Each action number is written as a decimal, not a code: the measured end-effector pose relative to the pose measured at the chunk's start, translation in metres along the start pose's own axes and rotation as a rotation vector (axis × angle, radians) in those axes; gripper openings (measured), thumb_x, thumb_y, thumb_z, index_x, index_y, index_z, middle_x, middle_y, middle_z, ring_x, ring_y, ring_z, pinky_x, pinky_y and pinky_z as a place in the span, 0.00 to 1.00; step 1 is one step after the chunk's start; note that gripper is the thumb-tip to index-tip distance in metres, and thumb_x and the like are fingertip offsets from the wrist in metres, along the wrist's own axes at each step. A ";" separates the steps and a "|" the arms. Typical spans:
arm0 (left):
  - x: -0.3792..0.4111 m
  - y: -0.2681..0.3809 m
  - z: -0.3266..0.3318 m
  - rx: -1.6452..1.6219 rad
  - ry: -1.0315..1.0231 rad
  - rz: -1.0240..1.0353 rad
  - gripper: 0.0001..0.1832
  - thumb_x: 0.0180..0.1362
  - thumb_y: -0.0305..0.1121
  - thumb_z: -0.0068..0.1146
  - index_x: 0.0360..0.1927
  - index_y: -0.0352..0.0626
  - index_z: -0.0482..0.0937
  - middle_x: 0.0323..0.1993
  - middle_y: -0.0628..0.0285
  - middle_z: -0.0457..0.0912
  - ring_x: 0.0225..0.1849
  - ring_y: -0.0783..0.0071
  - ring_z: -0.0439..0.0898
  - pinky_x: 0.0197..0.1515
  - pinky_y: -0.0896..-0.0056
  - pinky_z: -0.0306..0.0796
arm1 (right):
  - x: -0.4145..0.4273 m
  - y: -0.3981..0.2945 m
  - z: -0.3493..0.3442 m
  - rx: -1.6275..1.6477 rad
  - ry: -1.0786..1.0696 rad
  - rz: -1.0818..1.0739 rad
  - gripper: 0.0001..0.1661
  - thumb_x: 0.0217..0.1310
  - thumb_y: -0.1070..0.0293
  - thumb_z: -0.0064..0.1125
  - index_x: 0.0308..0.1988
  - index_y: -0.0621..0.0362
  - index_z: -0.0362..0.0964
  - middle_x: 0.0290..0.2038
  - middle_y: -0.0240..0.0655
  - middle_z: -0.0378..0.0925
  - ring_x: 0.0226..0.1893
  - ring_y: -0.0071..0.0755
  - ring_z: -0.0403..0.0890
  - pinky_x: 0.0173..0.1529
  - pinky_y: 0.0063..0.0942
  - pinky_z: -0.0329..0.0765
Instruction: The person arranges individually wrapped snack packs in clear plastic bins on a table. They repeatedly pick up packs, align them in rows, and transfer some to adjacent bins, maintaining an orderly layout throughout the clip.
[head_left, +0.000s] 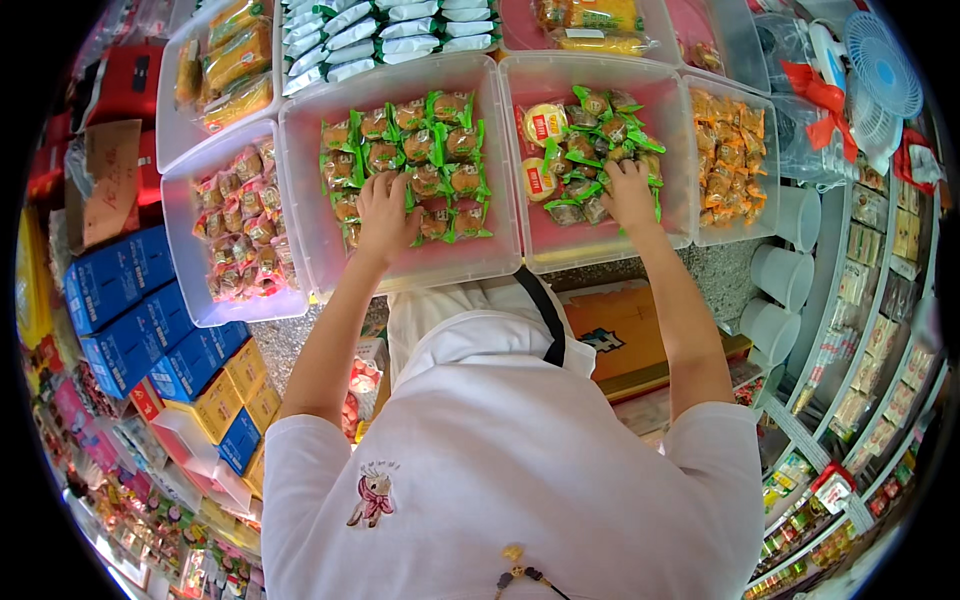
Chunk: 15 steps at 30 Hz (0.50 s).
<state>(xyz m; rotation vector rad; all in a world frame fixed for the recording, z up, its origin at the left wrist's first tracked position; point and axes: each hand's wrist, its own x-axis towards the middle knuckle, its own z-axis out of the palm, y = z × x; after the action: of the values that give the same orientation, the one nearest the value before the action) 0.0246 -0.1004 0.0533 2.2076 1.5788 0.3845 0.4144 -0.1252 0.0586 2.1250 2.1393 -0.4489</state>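
My left hand (388, 212) rests over the lower left part of a translucent plastic bin (397, 279), its fingers on green-edged wrapped pastries (425, 181) laid in rows. In the neighbouring plastic bin (600, 259), my right hand (628, 192) reaches down among green-wrapped pastries (579, 142), fingertips touching those at the right of the pile. Two round, pale packaged items (545, 124) lie at that pile's left side. Whether the fingers of either hand grip a packet cannot be told, as the undersides are hidden.
A bin of pink-wrapped pastries (244, 217) stands left, one of orange-wrapped pastries (727, 157) right. White-and-green packets (390, 34) fill a bin behind. Blue cartons (120, 277) are stacked at the left. White buckets (771, 330), a blue fan (883, 64) and stocked shelves (855, 315) stand at the right.
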 end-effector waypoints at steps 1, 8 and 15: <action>-0.004 -0.001 -0.005 -0.007 -0.001 -0.014 0.28 0.44 0.31 0.63 0.51 0.45 0.69 0.51 0.53 0.68 0.56 0.50 0.62 0.57 0.50 0.56 | -0.001 -0.001 0.003 0.013 0.030 0.002 0.30 0.39 0.74 0.65 0.47 0.59 0.66 0.45 0.47 0.68 0.52 0.56 0.63 0.54 0.44 0.68; -0.041 -0.017 -0.033 -0.095 0.155 -0.159 0.18 0.47 0.30 0.59 0.44 0.41 0.73 0.46 0.53 0.72 0.54 0.50 0.63 0.56 0.53 0.58 | -0.016 0.004 0.003 0.138 0.261 -0.008 0.29 0.36 0.76 0.64 0.45 0.62 0.67 0.40 0.47 0.72 0.47 0.53 0.67 0.51 0.43 0.68; -0.059 0.002 -0.063 -0.466 -0.034 -0.289 0.17 0.51 0.27 0.58 0.46 0.40 0.73 0.48 0.57 0.74 0.52 0.58 0.70 0.52 0.64 0.66 | -0.042 -0.077 -0.079 1.255 0.283 0.484 0.23 0.49 0.76 0.59 0.48 0.62 0.67 0.43 0.39 0.75 0.48 0.37 0.73 0.49 0.33 0.74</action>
<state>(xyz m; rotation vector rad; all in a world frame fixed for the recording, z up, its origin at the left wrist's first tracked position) -0.0206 -0.1469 0.1103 1.6070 1.5689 0.5573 0.3501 -0.1427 0.1561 3.2938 1.3660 -1.8608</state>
